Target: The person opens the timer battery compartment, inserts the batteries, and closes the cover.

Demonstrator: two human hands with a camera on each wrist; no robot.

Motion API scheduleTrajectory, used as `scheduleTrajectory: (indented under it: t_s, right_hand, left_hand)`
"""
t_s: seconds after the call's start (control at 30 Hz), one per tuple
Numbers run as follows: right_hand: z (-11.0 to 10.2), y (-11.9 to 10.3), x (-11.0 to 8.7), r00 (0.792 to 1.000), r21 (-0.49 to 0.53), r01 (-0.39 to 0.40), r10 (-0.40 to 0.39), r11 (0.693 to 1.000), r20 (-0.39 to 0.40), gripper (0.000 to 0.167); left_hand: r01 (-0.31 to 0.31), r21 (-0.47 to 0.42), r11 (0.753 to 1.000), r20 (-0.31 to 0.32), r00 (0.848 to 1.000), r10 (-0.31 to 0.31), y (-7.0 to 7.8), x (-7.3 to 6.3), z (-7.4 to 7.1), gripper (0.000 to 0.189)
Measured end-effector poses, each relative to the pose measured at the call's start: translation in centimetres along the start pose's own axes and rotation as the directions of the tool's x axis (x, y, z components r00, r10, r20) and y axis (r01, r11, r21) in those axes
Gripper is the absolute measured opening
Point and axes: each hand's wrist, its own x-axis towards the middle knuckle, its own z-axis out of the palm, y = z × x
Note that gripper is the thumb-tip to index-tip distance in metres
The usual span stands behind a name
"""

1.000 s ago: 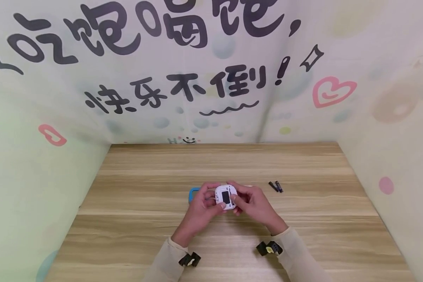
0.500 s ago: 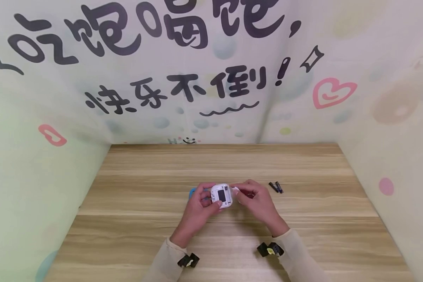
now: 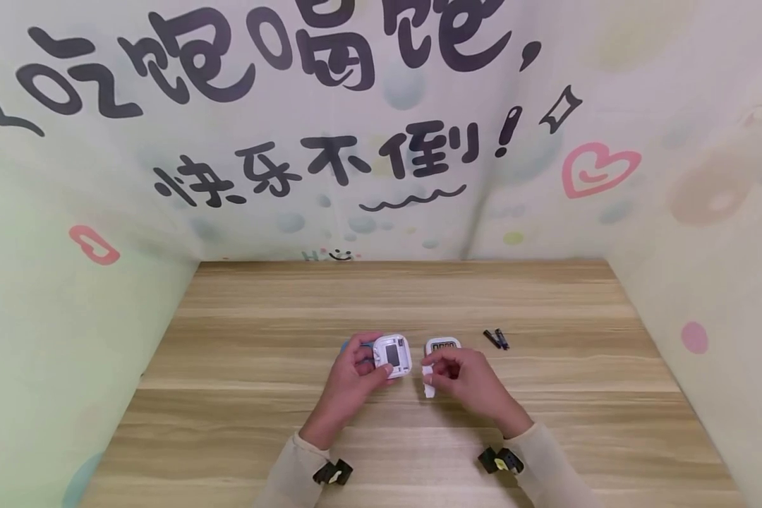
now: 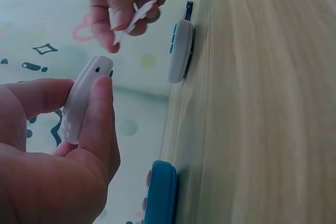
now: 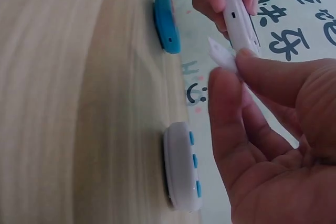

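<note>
My left hand (image 3: 348,386) grips a small white digital timer (image 3: 403,347) above the table, its back turned up and a dark patch in the middle. A recess shows at the right side of that back. My right hand (image 3: 479,386) pinches a thin white battery cover (image 3: 428,388) between thumb and fingers, apart from the timer. Just beyond the right hand lies another white timer (image 3: 443,343) with its display up; its blue buttons show in the right wrist view. Behind the left hand, partly hidden, is a blue timer (image 4: 161,192).
Two dark, slim batteries (image 3: 497,339) lie side by side on the wooden table (image 3: 292,296), to the right of the second white timer. Printed wall sheets (image 3: 279,212) stand along the table's back and sides.
The battery cover has come off the timer's back in my right hand, which has moved right and nearer to me. My left hand with the timer has shifted slightly left.
</note>
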Motion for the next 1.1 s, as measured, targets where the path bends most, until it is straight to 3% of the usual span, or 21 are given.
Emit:
scheduleTrajectory:
  t_s: [0.27,0.57,0.87,1.1]
  right_hand:
    - [0.5,1.1,-0.4,0.991,-0.143,0.033,-0.014,0.989,0.135,0.012]
    - [0.9,1.2,-0.3,0.99,-0.339,0.041,0.007,0.94,0.14,0.012]
    - [1.1,1.1,-0.4,0.991,-0.387,0.045,0.007,0.921,0.133,0.012]
    - [0.7,0.7,-0.4,0.994,-0.363,0.046,-0.008,0.931,0.106,0.01]
  left_hand:
    - [0.032,-0.001,0.999,-0.009,0.999,-0.032,0.0,-0.1,-0.3,0.059]
    - [0.041,0.009,0.999,-0.005,0.999,-0.041,0.2,-0.1,-0.4,0.059]
    - [0.045,0.004,0.999,-0.01,0.999,-0.045,0.3,-0.2,-0.5,0.059]
    - [0.051,-0.017,0.999,-0.013,0.999,-0.051,0.5,-0.4,-0.5,0.06]
